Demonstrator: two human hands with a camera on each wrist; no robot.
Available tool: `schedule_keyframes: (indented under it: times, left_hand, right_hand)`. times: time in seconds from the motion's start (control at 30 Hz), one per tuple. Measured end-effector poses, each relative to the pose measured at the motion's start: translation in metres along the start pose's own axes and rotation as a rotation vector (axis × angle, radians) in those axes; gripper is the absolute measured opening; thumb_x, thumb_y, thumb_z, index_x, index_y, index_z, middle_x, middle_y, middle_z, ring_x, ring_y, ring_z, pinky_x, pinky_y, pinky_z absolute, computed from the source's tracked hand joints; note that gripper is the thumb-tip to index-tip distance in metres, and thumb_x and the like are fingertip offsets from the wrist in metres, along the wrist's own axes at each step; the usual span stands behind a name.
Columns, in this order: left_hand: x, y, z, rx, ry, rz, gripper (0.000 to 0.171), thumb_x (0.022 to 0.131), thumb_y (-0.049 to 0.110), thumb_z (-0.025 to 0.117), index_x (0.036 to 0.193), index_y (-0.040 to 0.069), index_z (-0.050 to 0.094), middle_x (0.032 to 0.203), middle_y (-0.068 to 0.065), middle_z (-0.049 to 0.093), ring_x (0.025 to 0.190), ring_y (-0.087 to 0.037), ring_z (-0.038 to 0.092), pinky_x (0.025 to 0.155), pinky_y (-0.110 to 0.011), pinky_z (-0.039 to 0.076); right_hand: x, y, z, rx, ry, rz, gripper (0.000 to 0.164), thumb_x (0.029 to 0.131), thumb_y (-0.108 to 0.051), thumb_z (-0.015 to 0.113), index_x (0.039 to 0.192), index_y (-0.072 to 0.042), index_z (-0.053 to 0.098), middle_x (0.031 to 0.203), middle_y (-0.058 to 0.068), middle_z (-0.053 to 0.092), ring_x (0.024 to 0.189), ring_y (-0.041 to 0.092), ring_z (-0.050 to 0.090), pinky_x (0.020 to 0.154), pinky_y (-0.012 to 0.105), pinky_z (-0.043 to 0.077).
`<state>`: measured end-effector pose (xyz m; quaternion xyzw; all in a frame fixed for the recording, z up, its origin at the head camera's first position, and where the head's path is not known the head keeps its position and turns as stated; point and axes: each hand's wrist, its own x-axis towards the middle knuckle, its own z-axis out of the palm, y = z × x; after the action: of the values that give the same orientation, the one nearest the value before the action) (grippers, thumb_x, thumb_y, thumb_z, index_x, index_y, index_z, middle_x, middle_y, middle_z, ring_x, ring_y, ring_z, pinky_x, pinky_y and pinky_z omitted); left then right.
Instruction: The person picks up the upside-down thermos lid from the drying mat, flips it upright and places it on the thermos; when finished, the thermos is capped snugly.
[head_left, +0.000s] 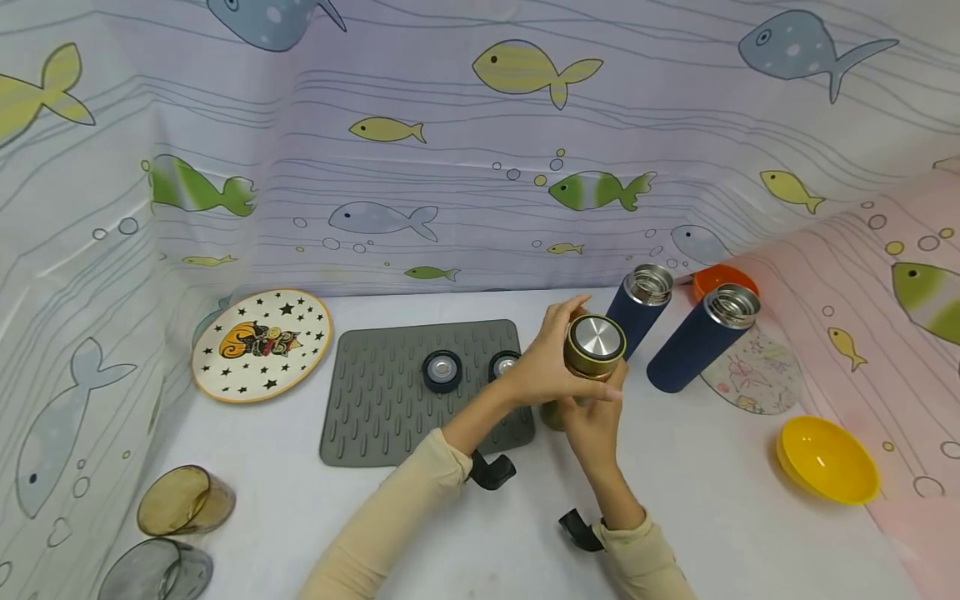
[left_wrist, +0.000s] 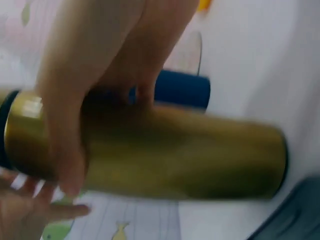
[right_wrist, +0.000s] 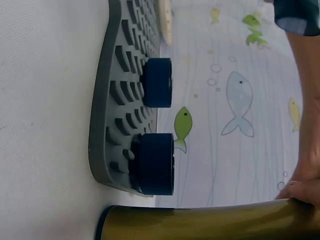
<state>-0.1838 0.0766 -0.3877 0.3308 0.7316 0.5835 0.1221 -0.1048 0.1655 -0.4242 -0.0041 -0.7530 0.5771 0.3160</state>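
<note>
A gold thermos flask [left_wrist: 190, 160] with a shiny silver-topped lid [head_left: 595, 337] stands upright on the table, just right of the grey mat. My left hand [head_left: 551, 358] curves round its top near the lid, thumb across the front. Lower on the body, my right hand [head_left: 595, 425] grips the flask. The left wrist view shows the right hand's thumb and fingers wrapped round the gold side. In the right wrist view the left hand [right_wrist: 302, 192] touches the upper body of the flask [right_wrist: 210, 222], while the right hand is out of sight.
Two dark lids, a left one [head_left: 442, 371] and a right one [head_left: 504, 364], sit on the grey ribbed mat [head_left: 375, 400]. Two lidless blue flasks [head_left: 686, 346] stand at the right. Plates [head_left: 262, 387], bowls [head_left: 825, 462] and two glass tumblers [head_left: 217, 504] lie around.
</note>
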Motion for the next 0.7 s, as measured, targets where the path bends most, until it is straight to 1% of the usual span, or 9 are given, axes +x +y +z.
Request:
schedule_keyframes:
  times: [0.03,0.1,0.17,0.27,0.33,0.4,0.5,0.6,0.7]
  left_hand:
    - [0.001,-0.002,0.004,0.014,0.037,0.007,0.104,0.071,0.019,0.088,0.153,0.019,0.025,0.145,-0.009,0.035,0.134,-0.018,0.038,0.111,-0.035,0.038]
    - [0.001,-0.006,0.008,-0.028,0.07,0.035,0.098,0.071,0.017,0.088,0.15,0.017,0.029,0.14,-0.011,0.043,0.127,-0.019,0.046,0.105,-0.031,0.043]
    - [0.002,-0.012,0.009,-0.125,0.056,0.083,0.089,0.075,0.009,0.08,0.148,0.012,0.03,0.141,-0.016,0.045,0.126,-0.024,0.049,0.106,-0.033,0.043]
    - [0.002,-0.015,0.008,-0.205,0.012,0.096,0.095,0.076,0.001,0.077,0.153,0.012,0.022,0.151,-0.017,0.036,0.136,-0.022,0.042,0.113,-0.034,0.037]
    - [0.002,-0.015,0.009,-0.173,0.037,0.106,0.097,0.075,0.003,0.079,0.152,0.011,0.021,0.153,-0.016,0.032,0.138,-0.022,0.039,0.114,-0.036,0.035]
    - [0.002,-0.013,0.009,-0.13,0.07,0.107,0.093,0.074,0.009,0.082,0.15,0.011,0.027,0.151,-0.013,0.036,0.135,-0.02,0.043,0.112,-0.033,0.037]
    - [0.002,-0.014,0.005,-0.173,0.039,0.15,0.076,0.08,0.017,0.07,0.145,0.004,0.033,0.146,-0.018,0.042,0.128,-0.027,0.049,0.111,-0.037,0.039]
    - [0.001,-0.013,0.003,-0.18,0.009,0.146,0.081,0.079,0.023,0.068,0.148,0.006,0.031,0.15,-0.015,0.037,0.137,-0.024,0.04,0.117,-0.041,0.03]
    - [0.001,-0.012,0.003,-0.082,0.053,0.121,0.084,0.079,0.028,0.077,0.148,0.011,0.032,0.149,-0.009,0.04,0.137,-0.014,0.04,0.117,-0.036,0.031]
  right_hand:
    - [0.0,0.0,0.0,-0.001,0.001,0.003,0.064,0.073,0.02,0.066,0.131,0.016,0.036,0.121,0.032,0.049,0.109,0.001,0.047,0.094,0.021,0.037]
    - [-0.001,0.001,0.0,0.002,0.0,-0.007,0.066,0.071,0.022,0.064,0.131,0.015,0.036,0.122,0.033,0.049,0.11,0.002,0.047,0.094,0.021,0.038]
    - [0.0,0.002,0.0,-0.009,0.001,-0.007,0.067,0.073,0.022,0.064,0.132,0.014,0.035,0.127,0.032,0.048,0.113,0.004,0.047,0.095,0.021,0.038]
    - [-0.001,0.003,0.0,-0.007,-0.003,-0.011,0.068,0.074,0.021,0.066,0.134,0.014,0.036,0.13,0.032,0.046,0.117,0.011,0.046,0.097,0.021,0.037]
    - [0.0,0.002,0.001,-0.003,-0.004,0.0,0.066,0.074,0.021,0.065,0.133,0.014,0.036,0.127,0.033,0.048,0.115,0.016,0.047,0.096,0.024,0.037]
    - [-0.001,0.002,0.001,-0.002,-0.002,0.008,0.067,0.073,0.021,0.065,0.133,0.014,0.036,0.127,0.033,0.047,0.115,0.018,0.048,0.096,0.025,0.038]
    - [0.0,0.001,0.002,-0.011,0.005,0.01,0.068,0.075,0.019,0.068,0.135,0.014,0.034,0.127,0.033,0.047,0.111,0.019,0.048,0.091,0.026,0.039]
    - [0.0,0.0,0.003,-0.012,0.014,0.02,0.067,0.077,0.016,0.07,0.134,0.014,0.035,0.127,0.033,0.046,0.109,0.015,0.047,0.089,0.024,0.038]
    - [0.0,0.0,0.003,-0.005,0.026,0.038,0.063,0.075,0.019,0.068,0.13,0.014,0.038,0.123,0.032,0.047,0.107,0.009,0.048,0.088,0.022,0.039]
